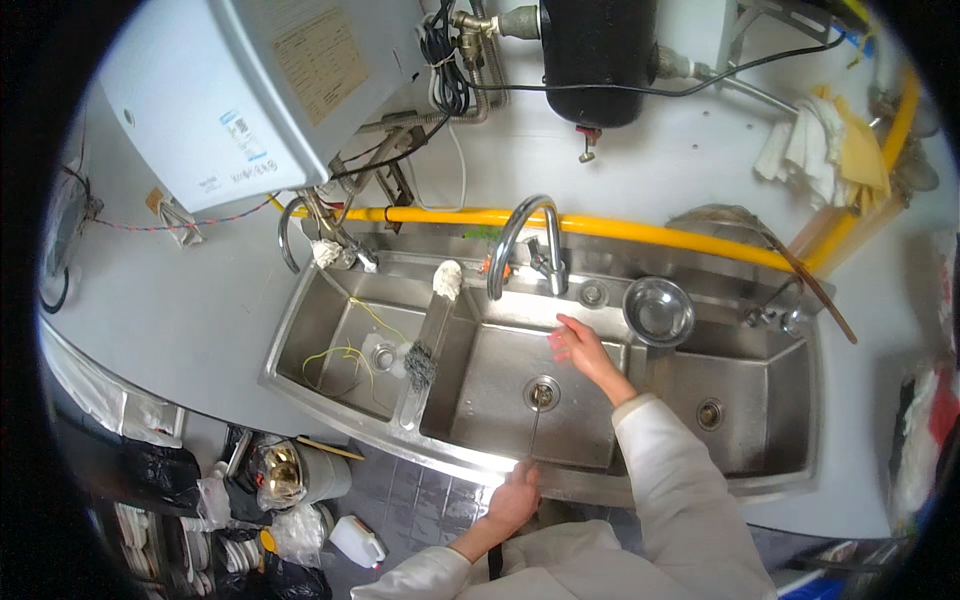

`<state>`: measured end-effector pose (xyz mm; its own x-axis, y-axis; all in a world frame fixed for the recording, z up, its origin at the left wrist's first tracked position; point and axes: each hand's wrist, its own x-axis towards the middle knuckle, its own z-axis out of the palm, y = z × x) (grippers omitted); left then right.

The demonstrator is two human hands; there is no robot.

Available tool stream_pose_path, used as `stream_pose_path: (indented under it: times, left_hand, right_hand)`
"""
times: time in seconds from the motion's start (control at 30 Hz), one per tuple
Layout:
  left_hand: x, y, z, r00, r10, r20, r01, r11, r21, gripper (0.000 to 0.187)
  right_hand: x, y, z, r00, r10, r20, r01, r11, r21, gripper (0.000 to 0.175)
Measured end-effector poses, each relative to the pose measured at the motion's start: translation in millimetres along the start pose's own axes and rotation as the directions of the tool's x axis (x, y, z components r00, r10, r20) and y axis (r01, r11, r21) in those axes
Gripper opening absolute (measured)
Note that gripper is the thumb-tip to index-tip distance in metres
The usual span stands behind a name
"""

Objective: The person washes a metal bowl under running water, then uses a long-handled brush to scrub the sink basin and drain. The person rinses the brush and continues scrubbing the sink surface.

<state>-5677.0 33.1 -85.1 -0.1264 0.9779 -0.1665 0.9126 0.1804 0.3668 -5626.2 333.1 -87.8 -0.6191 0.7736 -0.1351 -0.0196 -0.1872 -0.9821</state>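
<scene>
My left hand (515, 495) is closed around the near end of a thin metal rod (534, 431) at the front rim of the middle basin. The rod's far end reaches the drain (541, 393) in the floor of the stainless steel sink (480, 480). Above the middle basin, towards its back right, my right hand (577, 345) has its fingers apart and nothing visible in it. A metal bowl (658, 311) rests behind the right basin, to the right of that hand. The curved faucet (525, 240) rises behind the middle basin.
A steel wool scourer (420, 365) lies on the left divider, with a white cloth-like wad (448, 279) behind it. Yellow-green string (337, 352) trails in the left basin. A yellow pipe (622, 231) runs along the wall behind. A white jug (358, 541) stands on the floor.
</scene>
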Motion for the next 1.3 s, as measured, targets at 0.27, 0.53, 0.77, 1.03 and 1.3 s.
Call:
stream_pose_path:
  times: [0.27, 0.53, 0.77, 1.03, 1.3]
  left_hand:
    - [110, -59, -86, 0.941, 0.062, -0.332, -0.079, 0.996, -0.037, 0.022]
    - [136, -79, -101, 0.927, 0.039, -0.372, -0.045, 0.999, -0.007, 0.018]
    - [142, -64, -149, 0.897, -0.057, -0.438, 0.026, 0.997, -0.078, 0.014]
    - [138, -43, -203, 0.852, -0.145, -0.504, 0.109, 0.989, -0.101, 0.019]
    - [138, -44, -221, 0.840, -0.129, -0.526, 0.108, 0.992, -0.071, 0.020]
  right_hand:
    - [196, 6, 5, 0.999, -0.044, -0.009, 0.035, 0.892, -0.450, 0.058]
    - [230, 29, 24, 0.988, -0.132, 0.082, 0.154, 0.772, -0.616, 0.070]
    - [223, 29, 19, 0.983, -0.135, 0.128, 0.184, 0.810, -0.557, 0.074]
    - [229, 32, 15, 0.990, -0.077, 0.119, 0.137, 0.741, -0.657, 0.074]
    - [235, 36, 17, 0.992, -0.069, 0.102, 0.121, 0.702, -0.702, 0.076]
